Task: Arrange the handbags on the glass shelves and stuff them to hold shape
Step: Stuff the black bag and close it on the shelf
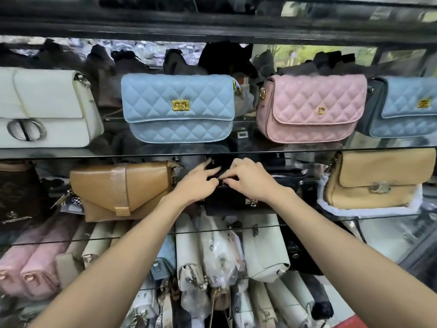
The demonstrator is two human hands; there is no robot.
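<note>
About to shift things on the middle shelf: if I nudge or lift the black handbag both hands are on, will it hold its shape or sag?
The black handbag looks boxy with a flat front, so it is probably fairly stiff. It stands upright on the glass shelf, which is likely slippery, so a push may slide it. The left hand and right hand work at its zipped top, which may flex.
</note>
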